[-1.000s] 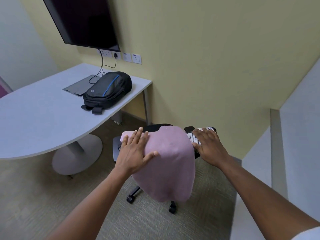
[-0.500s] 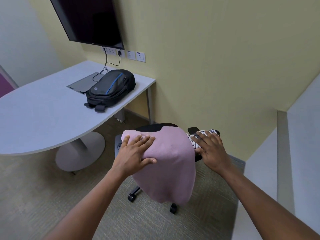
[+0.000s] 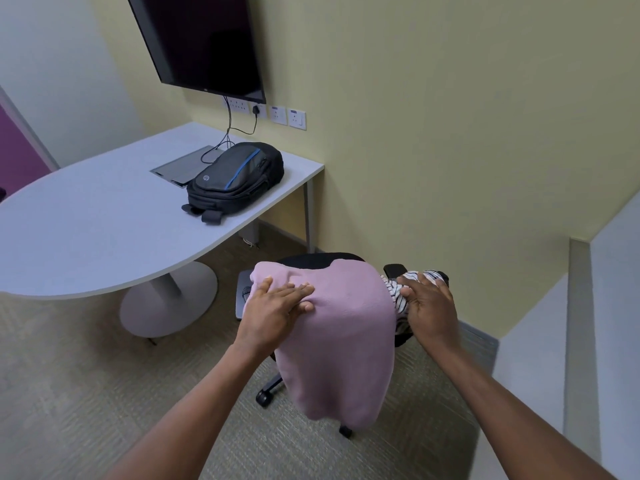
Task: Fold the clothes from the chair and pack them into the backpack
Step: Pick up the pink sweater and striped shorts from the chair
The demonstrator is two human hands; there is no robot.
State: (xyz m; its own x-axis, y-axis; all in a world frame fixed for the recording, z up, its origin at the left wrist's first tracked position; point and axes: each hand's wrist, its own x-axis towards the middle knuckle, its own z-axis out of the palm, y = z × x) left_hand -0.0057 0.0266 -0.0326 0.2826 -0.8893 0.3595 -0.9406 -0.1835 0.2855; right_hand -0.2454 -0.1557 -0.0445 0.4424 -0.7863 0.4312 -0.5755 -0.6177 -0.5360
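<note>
From the head camera, you are standing over the office chair (image 3: 322, 259), looking down at the two garments draped over its backrest. The pink sweater (image 3: 343, 341) hangs over the top and down the near side, covering most of the back. Your left hand (image 3: 277, 308) lies on its upper left part with the fingers spread and the thumb pressing a small ridge of fabric; it looks like the beginning of a pinch, not a full grip. Just beside the sweater on the right, a black-and-white striped garment (image 3: 394, 294) is bunched over the chair's edge, and your right hand (image 3: 431, 303) rests on it with curled fingers. You cannot tell from here whether those fingers have closed on the cloth or only lie on top of it.

The black backpack (image 3: 235, 178) lies flat at the far end of the grey surface (image 3: 86, 230), well apart from the chair, and its zips appear closed. A flat grey panel (image 3: 183, 166) sits just behind it, under the wall-mounted screen (image 3: 204, 39).

By the look of it, you are at the very first step: collecting the clothes, with nothing folded or packed. Next you need a firm gather of each garment, enough to lift it clear of the backrest without dragging the other off. Then carry them to the bare part of the surface, where there is room to spread and fold. The backpack will need opening before anything goes in.
</note>
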